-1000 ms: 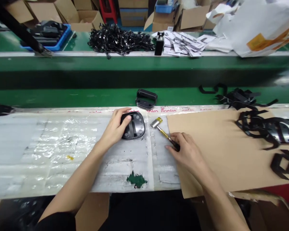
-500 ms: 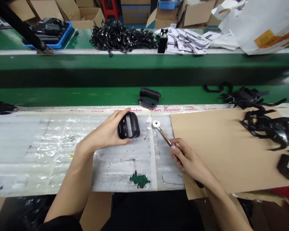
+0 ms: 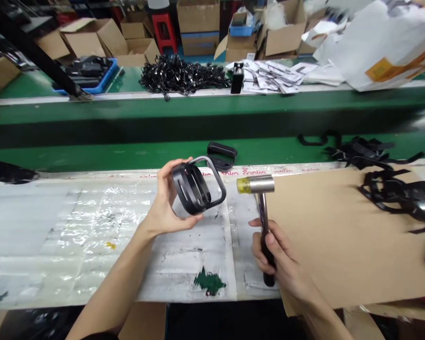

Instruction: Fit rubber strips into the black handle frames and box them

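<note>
Gripping blk part (image 3: 188, 189) at its L side: L hand (image 3: 165, 205), part tilted over bench cover (image 3: 92, 264), prob. leaving loop (image 3: 220, 189) unobstructed. R hand (image 3: 278, 245) closed round hammer (image 3: 265, 184) grip, head up, prob. for control.

Black clothing (image 3: 226, 322) and a black left sleeve (image 3: 101, 336) leave both forearms (image 3: 122, 278) bare.

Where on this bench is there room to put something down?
The plastic sheet is mostly bare left of the left hand, bar small scraps. The cardboard has open room between the right hand and the black parts. Crowded: between the hands, with the frame and hammer, and around those parts.
</note>
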The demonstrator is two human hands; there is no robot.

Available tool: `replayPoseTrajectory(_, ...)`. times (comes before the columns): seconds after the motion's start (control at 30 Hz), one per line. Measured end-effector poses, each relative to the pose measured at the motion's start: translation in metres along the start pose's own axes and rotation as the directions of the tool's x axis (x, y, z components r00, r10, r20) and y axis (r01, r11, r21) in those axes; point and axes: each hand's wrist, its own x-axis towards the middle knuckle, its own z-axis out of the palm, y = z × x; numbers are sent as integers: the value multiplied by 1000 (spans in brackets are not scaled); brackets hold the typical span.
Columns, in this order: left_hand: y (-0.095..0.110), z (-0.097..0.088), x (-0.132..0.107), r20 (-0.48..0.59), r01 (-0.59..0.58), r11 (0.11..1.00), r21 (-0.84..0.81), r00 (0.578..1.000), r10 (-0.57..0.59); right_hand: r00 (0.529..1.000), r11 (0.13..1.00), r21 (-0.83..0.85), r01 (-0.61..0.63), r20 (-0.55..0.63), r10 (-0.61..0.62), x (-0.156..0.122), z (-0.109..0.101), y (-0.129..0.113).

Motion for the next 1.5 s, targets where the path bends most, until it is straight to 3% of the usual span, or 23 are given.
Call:
replayPoseTrajectory(0.2, 7, 8, -2, -43, -8, 999, -51, 999, 6, 998, 991, 135, 20, -60, -12, -5, -8, 3)
replayPoseTrajectory(0.37, 8, 11, -1, -103, -54, 997, -53, 993, 48, 945, 962, 137, 238, -264, -196, -7, 1, 1)
replayPoseTrajectory(0.43, 7, 13, -1, -144, -70, 997, -30, 987, 65, 965, 981, 106, 161, -225, -133, -8, 7, 4)
replayPoseTrajectory(0.5, 6, 13, -1, -188, -70, 997, -12, 980, 67, 992, 999, 36, -5, -123, 9, -10, 11, 10)
replayPoseTrajectory(0.57, 5, 12, -1, -221, -41, 999, -9, 975, 38, 993, 996, -25, -87, -83, 85, -11, 12, 14)
replayPoseTrajectory(0.67, 5, 11, -1, -232, -7, 1000, -12, 973, 4, 992, 1000, -19, -23, -123, 21, -8, 11, 15)
replayPoseTrajectory(0.97, 14, 19, 1, -266, -90, 995, 33, 959, 95, 973, 985, -75, 157, -157, -168, -1, 21, 14)
replayPoseTrajectory(1.1, 12, 20, -5, -280, 42, 998, -37, 959, -51, 975, 975, -153, 159, -129, -179, -1, 22, 16)
replayPoseTrajectory(1.23, 12, 18, -8, -181, 265, 955, -136, 941, -287, 973, 967, -214, 135, -155, -170, -2, 17, 19)
replayPoseTrajectory(1.3, 16, 15, -7, -91, 391, 905, -166, 908, -409, 974, 957, -267, 115, -158, -161, -3, 14, 19)
replayPoseTrajectory(1.4, 22, 11, -3, 85, 583, 801, -137, 812, -577, 975, 927, -365, 84, -162, -152, -5, 8, 19)
replayPoseTrajectory(1.5, 22, 11, -2, 177, 653, 758, -1, 746, -642, 972, 884, -465, 50, -182, -151, -8, 1, 17)
